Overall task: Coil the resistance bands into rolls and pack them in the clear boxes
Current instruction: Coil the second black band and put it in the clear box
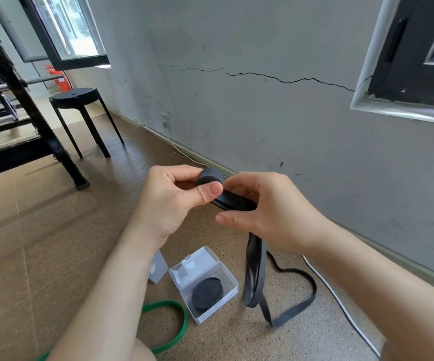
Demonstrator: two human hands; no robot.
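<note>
Below: clear box (216,312) w/ black roll (206,293), green band (183,324), white cable (344,311) nearby.

Floor (54,230) by the wall (236,113): open box (227,276), coiled band (206,293) inside. Second box (158,267) just left of it. Loose band loop (182,324) front left. Half-rolled band (209,175) held above between left hand (169,204) and right hand (265,207), tail (256,269) on the floor right of the open box. Stool (78,96) far left.

The left forearm (111,282) hides part of the green band (184,323) and a box (160,265). The black band's (234,201) tail is blurred.
</note>
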